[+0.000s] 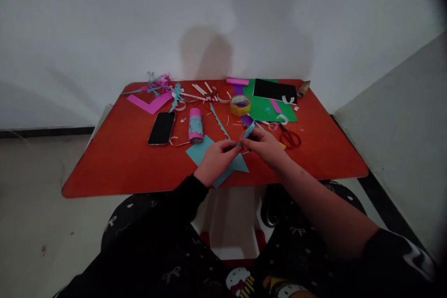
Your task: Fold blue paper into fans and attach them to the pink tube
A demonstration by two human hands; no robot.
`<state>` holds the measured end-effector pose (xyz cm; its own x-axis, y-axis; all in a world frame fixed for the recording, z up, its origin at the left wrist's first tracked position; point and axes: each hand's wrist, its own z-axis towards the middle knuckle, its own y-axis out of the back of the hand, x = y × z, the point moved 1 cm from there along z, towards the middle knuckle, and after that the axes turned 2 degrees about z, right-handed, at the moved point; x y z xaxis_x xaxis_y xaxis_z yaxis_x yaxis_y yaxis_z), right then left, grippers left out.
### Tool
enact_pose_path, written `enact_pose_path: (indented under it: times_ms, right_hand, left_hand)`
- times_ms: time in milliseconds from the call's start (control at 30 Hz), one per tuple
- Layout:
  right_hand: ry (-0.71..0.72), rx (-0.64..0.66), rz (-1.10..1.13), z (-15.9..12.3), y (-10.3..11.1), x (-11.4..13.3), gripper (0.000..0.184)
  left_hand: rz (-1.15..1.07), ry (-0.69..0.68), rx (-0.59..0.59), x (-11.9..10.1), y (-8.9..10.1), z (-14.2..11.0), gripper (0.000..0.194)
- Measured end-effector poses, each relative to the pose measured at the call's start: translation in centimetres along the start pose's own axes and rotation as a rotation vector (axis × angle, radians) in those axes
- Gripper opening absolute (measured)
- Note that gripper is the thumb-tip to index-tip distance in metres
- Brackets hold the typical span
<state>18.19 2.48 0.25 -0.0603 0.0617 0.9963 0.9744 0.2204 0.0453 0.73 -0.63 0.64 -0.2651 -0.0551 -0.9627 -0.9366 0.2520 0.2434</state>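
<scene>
The orange-red rectangular tabletop (pixel 115 163) carries everything. At its far right, a green paper sheet (pixel 258 109) lies partly under a flat black rectangle (pixel 275 91). Near the front, light-blue paper sheets (pixel 200 149) lie beneath the left hand (pixel 220 156). A black-screened phone (pixel 161 128) lies left of a pink paper-wrapped cylinder with a light-blue band (pixel 196 125). Right of them sits a yellowish roll of clear tape (pixel 240 105); red-handled scissors (pixel 290 138) lie beyond the right hand (pixel 261 146). Smallest is the light-blue paper piece (pixel 247 133), raised above the tabletop between the hands. Both hands are nearly closed, fingertips pinching it; its exact shape is too blurred to tell.
</scene>
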Motion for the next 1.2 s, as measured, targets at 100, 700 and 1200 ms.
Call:
enact_pose_path:
  times_ms: [100,700,1200]
  right_hand:
    - [0.024,-0.007,-0.091,0.1,0.1,0.0,0.029]
    - [0.145,0.052,-0.26,-0.9,0.5,0.9,0.022]
    - [0.537,0.027,-0.556,-1.3,0.1,1.8,0.02]
  left_hand:
    - [-0.008,-0.037,0.003,0.1,0.0,0.1,0.038]
    - [-0.135,0.015,0.071,-0.6,0.2,-0.1,0.034]
    - [-0.2,-0.008,0.01,0.0,-0.5,0.1,0.028]
